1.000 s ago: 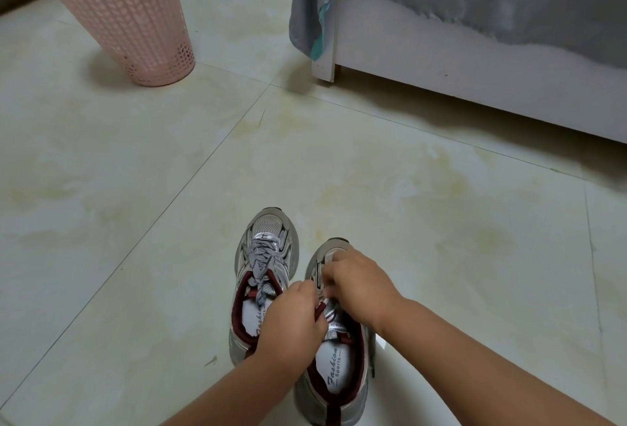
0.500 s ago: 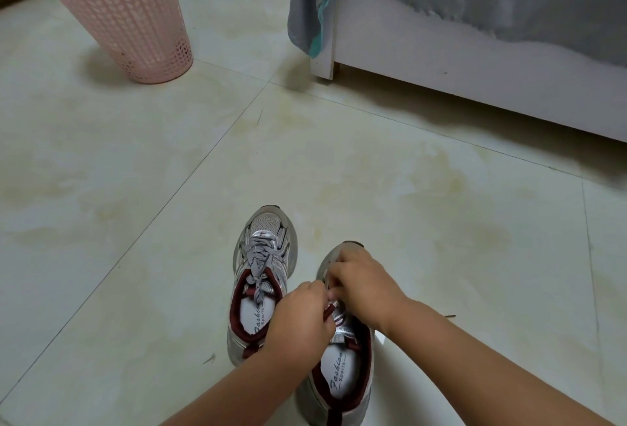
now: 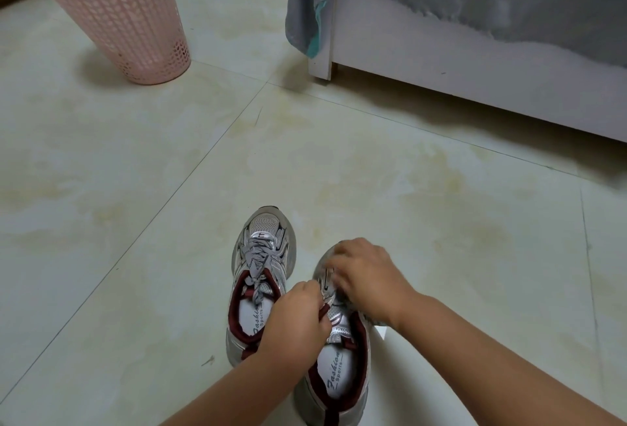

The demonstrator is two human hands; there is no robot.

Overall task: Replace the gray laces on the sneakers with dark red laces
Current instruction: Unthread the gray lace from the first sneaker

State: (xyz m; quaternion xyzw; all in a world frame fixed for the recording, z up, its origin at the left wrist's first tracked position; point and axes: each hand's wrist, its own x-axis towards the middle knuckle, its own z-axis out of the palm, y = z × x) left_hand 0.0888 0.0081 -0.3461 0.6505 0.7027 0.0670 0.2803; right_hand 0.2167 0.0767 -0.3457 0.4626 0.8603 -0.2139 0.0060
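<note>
Sneakers sitting side by side on the floor, toes pointing away from the person and heels toward them, long axes running near-to-far and just a bit tilted. The left sneaker (image 3: 259,286) still has its gray lace (image 3: 257,266) in, crisscrossed up the tongue with loose ends hanging into the opening. Silver-gray mesh upper, dark red collar lining, white insole with script printed on it.

The right sneaker (image 3: 334,357) is right beside it, a little nearer the person, same colours, and both hands are on it. The left hand (image 3: 293,318) is curled up over the eyelet area on the inner side, fingers bent tight and pinching a dark red lace (image 3: 324,311) that pokes out between them. The right hand (image 3: 368,278) is draped over the front of the tongue toward the toe, fingers curled down into the lacing; I can't tell what exactly it's got hold of, the fingertips are hidden. Both forearms come in from the bottom edge.

Further out: pale cream tile floor (image 3: 373,171) with yellowish stains and grout lines. A pink perforated plastic basket (image 3: 125,22) stands far left. Far right is a white furniture base (image 3: 458,76) with a gray cloth (image 3: 308,1) draped over its corner.
</note>
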